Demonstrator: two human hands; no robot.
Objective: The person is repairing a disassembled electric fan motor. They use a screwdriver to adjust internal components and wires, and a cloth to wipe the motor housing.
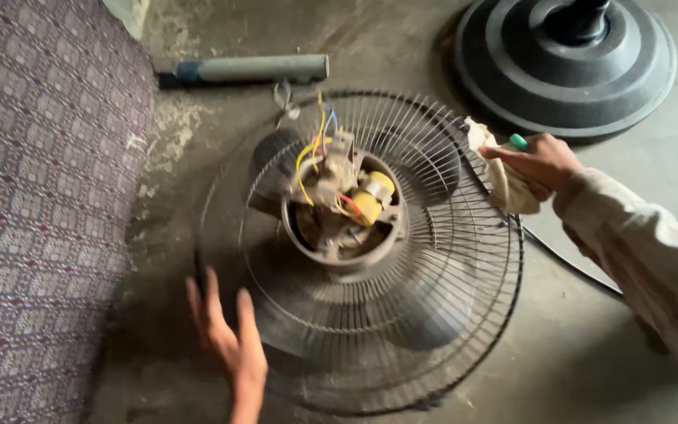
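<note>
Left hand (229,345) is out flat, fingers spread wide, palm down and holding nothing, hovering right at the near rim of the wire fan cage (370,259), which lies face-down on the concrete floor (590,345) just ahead of those fingertips; whether it touches the wire I cannot tell, the hand is blurred. Across the cage, the right hand (539,161) is closed around a pale rag (504,184) bunched against the far-right rim, with a small green-tipped thing (518,141) poking out above the knuckles, too small to tell what it is. Between the two hands, in the cage's middle, sits the exposed motor (347,208) with yellow, red and blue wires (311,149) and a yellow part standing up loose. My read: the cage itself should be light and springy, thin wires that bend if squeezed, while the motor makes the centre heavy, so the outer ring is the place to grip, well clear of that fragile wiring. Beyond the right hand stands a round dark fan base (566,71); beyond the left, a grey pole (253,69) lies on the floor, and a patterned cloth (41,196) runs along its outer side. No packages, labels or signs show.
</note>
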